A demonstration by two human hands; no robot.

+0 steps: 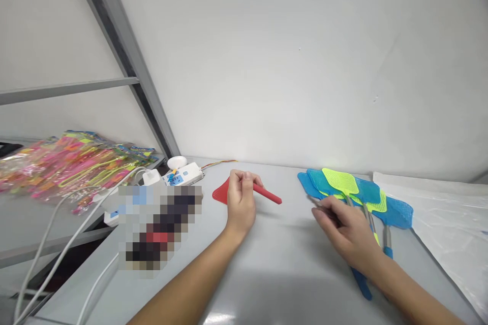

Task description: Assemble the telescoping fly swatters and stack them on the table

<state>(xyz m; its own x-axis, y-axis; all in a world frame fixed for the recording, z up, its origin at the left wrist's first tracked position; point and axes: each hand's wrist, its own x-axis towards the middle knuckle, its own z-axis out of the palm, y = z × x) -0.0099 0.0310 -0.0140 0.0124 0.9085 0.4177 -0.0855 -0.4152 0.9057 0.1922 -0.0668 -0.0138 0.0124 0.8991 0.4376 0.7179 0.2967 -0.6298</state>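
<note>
A pale wall [267, 61] rises behind the grey table [285, 274] under both hands. Plastic-bagged pink and yellow goods [76, 162] lie well left of the left hand [242, 200]; a white sheet [450, 223] lies right of the right hand [348, 231]. Blue and yellow-green swatters [366, 190] overlap behind and beneath the right hand. A pixelated item [163, 231] and white power strip [185, 175] sit left of the left hand, which grips the red swatter [267, 194]. The right thumb and fingers pinch a thin grey piece [315, 200].

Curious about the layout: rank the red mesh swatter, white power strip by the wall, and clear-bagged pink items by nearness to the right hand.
1. Red swatter, in the left hand.
2. Power strip, left of that.
3. Pink items, far left.
</note>
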